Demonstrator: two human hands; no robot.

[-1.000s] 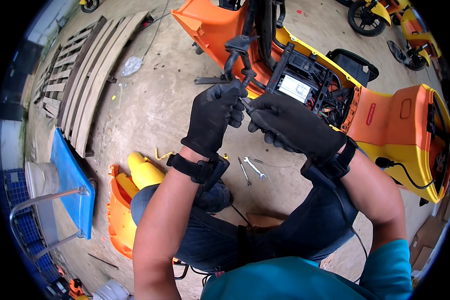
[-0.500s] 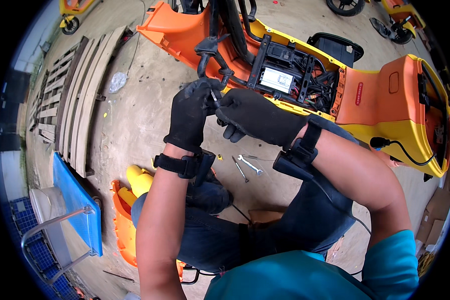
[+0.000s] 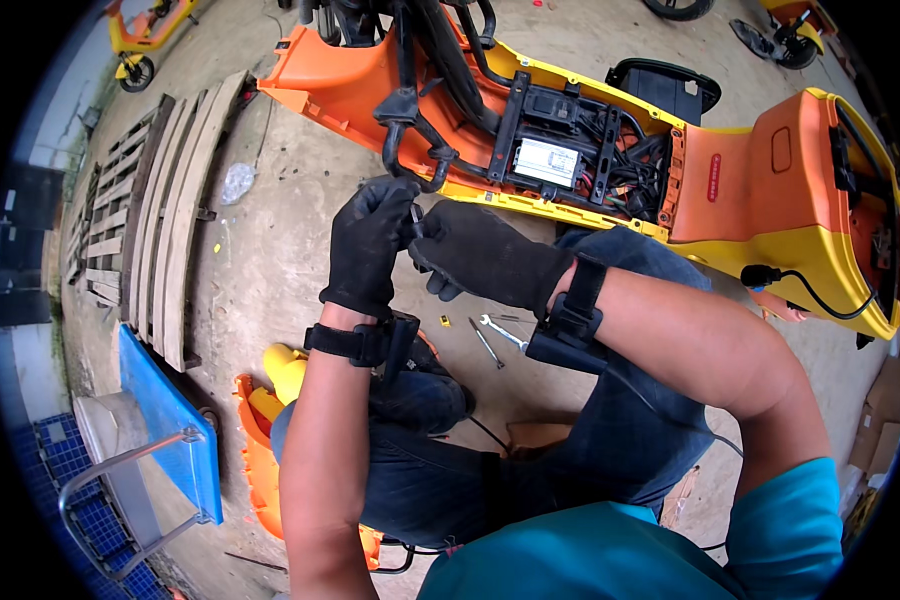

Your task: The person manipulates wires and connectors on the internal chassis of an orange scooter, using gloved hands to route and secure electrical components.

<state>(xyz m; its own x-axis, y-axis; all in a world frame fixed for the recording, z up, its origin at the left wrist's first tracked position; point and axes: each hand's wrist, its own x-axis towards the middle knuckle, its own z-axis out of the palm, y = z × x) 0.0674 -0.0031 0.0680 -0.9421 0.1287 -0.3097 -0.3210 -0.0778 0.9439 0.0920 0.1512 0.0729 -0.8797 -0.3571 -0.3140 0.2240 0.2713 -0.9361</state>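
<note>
My left hand (image 3: pixel 365 245), in a black glove, is closed around a small slim metal piece (image 3: pixel 416 214) below the scooter's black tubing (image 3: pixel 398 135). My right hand (image 3: pixel 485 250), also gloved, meets it from the right, fingers curled at the same piece; the fingers hide much of it. Behind them stands an orange and yellow scooter body (image 3: pixel 745 185) with an opened bay showing a silver box (image 3: pixel 547 161) and bundled wires (image 3: pixel 632 175). Below my hands, an open-ended wrench (image 3: pixel 505 333) and a slim metal tool (image 3: pixel 486 343) lie on the floor.
Wooden pallets (image 3: pixel 178 230) lie at left, above a blue platform trolley (image 3: pixel 170 420). Loose orange panels (image 3: pixel 260 465) and a yellow one (image 3: pixel 286 372) lie beside my legs. Other yellow scooters (image 3: pixel 135 35) stand at the back. Cardboard (image 3: pixel 875 420) is at far right.
The view has shifted, moving the scooter left and up in the picture. My joined hands have moved slightly down and left, and my right forearm lies more slanted across.
</note>
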